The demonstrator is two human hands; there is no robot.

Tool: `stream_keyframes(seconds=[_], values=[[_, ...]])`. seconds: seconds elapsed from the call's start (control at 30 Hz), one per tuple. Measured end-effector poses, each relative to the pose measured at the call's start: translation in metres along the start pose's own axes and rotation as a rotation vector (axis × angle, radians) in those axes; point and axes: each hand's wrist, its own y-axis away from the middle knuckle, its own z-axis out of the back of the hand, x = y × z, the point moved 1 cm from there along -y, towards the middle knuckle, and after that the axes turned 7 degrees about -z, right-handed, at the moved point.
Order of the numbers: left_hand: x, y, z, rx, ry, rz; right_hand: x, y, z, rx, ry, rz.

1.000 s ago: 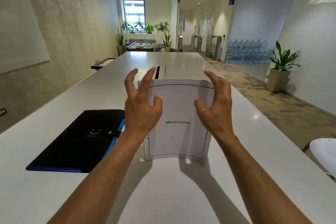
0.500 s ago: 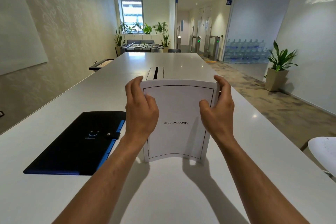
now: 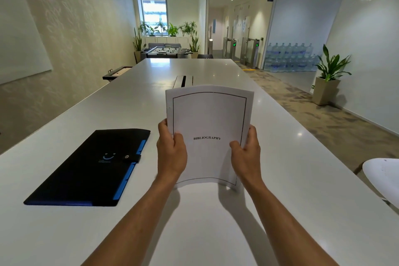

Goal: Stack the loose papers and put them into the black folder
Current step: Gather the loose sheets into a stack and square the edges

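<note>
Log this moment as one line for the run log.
step: squaring stack | left hand: gripping papers | right hand: gripping papers | black folder: closed, flat on table

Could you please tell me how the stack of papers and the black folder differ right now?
The stack of papers is white and held upright by the left hand and right hand; the black folder lies flat, closed and untouched on the table.

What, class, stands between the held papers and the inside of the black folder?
The folder's own closure. The black folder lies shut on the table, its strap snapped across the opening edge. Both the left hand and right hand grip the papers. No other object lies between.
</note>
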Motion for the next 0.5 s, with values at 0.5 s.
stream_keyframes(seconds=[0.5], values=[[0.026, 0.017, 0.004, 0.035, 0.014, 0.141, -0.045, 0.011, 0.005, -0.009, -0.011, -0.105]])
